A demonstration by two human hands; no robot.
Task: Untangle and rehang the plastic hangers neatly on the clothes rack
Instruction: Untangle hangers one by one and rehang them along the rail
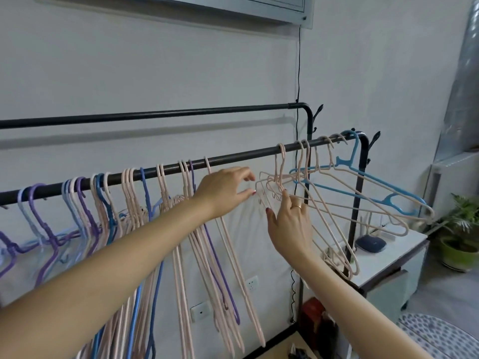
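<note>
A black clothes rack has a near rail (233,158) and a higher far rail (155,115). Several pink, purple and blue plastic hangers (134,203) hang packed along the near rail's left half. At the right end a tangled bunch of pink hangers (334,206) and one blue hanger (363,185) hang skewed. My left hand (225,193) pinches the pink wire at the bunch's left corner. My right hand (290,224), a ring on one finger, reaches up from below and pinches a pink hanger near its neck.
A white cabinet (388,257) stands behind the rack's right post with a dark blue device (370,243) on it. A potted plant (458,237) sits at the far right. Wall sockets (199,310) lie low on the wall. A black cable (298,73) runs down the wall.
</note>
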